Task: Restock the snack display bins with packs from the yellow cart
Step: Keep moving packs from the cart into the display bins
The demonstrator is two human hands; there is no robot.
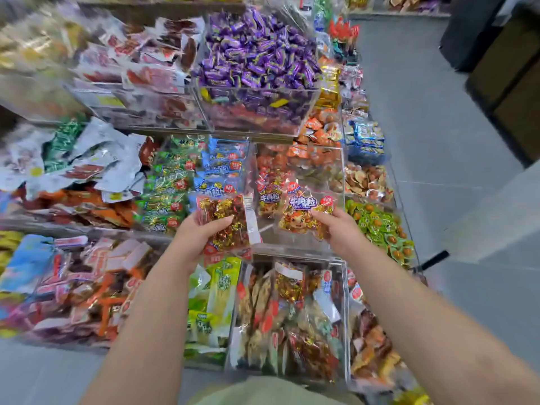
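My left hand (pixel 198 235) grips a clear pack of red and gold wrapped snacks (pixel 225 220), its back side up. My right hand (pixel 339 229) holds a second pack of the same kind (pixel 304 211), front up, with a purple label and a cartoon cow. Both packs hover over a clear acrylic bin (pixel 295 247) in the middle tier, where one like pack (pixel 270 197) stands at the back. The yellow cart is not in view.
Tiered clear bins surround my hands: purple candies (pixel 257 57) above, green packs (pixel 166 188) and blue packs (pixel 222 168) to the left, orange snacks (pixel 318 141) to the right, and mixed packs (pixel 292 317) below. Grey floor (pixel 438 141) lies at the right.
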